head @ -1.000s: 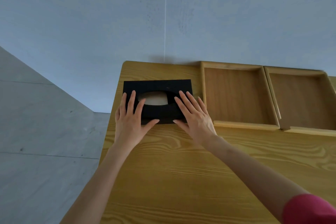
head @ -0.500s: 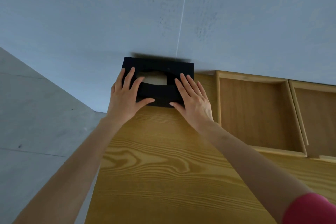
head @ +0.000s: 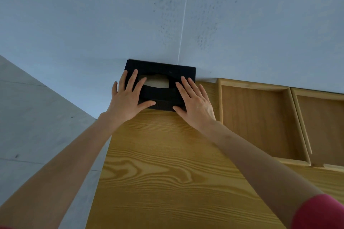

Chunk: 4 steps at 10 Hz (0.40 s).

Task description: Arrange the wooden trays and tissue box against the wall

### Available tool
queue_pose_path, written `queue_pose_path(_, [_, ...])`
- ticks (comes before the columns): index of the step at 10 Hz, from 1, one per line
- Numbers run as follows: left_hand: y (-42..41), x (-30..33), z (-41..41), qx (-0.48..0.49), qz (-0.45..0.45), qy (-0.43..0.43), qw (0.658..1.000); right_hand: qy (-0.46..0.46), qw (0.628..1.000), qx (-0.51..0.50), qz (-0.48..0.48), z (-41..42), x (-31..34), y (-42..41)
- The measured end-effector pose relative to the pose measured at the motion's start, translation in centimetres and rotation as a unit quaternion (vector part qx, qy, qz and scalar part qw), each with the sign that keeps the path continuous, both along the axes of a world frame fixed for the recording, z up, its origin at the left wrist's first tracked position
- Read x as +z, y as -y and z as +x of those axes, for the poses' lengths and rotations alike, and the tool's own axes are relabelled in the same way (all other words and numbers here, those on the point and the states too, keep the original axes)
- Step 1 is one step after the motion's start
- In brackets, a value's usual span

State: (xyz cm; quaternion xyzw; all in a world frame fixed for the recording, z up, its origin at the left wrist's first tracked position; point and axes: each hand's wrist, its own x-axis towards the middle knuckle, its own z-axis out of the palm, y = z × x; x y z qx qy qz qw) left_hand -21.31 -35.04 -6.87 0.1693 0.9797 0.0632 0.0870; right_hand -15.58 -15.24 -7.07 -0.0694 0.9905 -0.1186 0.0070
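The black tissue box (head: pixel 163 69), with pale tissue showing in its oval slot, sits at the table's far left corner, its back edge against the wall (head: pixel 242 24). My left hand (head: pixel 128 99) lies on its left end and my right hand (head: pixel 195 103) on its right end. Fingers are spread over the top and thumbs press the front face. Right of the box, two shallow wooden trays stand side by side against the wall, the nearer tray (head: pixel 251 84) and the farther tray (head: pixel 316 94), which is cut off by the frame edge.
The pine table (head: pixel 167 173) ends just left of the box, with grey floor (head: pixel 37 117) below that edge. A small strip of table shows between the box and the nearer tray. Bare tabletop runs in front of the box and trays.
Both hands have slid the tissue box away from me across the table until it met the wall. The trays have stayed in place.
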Motion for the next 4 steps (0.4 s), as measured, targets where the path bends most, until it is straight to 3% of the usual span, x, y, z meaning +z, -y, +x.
queue_pose_path(1, [-0.1,0.5,0.1,-0.005,-0.046,0.016,0.999,0.041,0.999,0.018,0.013,-0.2,1.0,-0.5])
queue_pose_path(4, [-3.2,5.4,3.7,0.000,-0.022,-0.019,1.000,0.083,0.996,-0.020,0.029,2.7,6.1,-2.0])
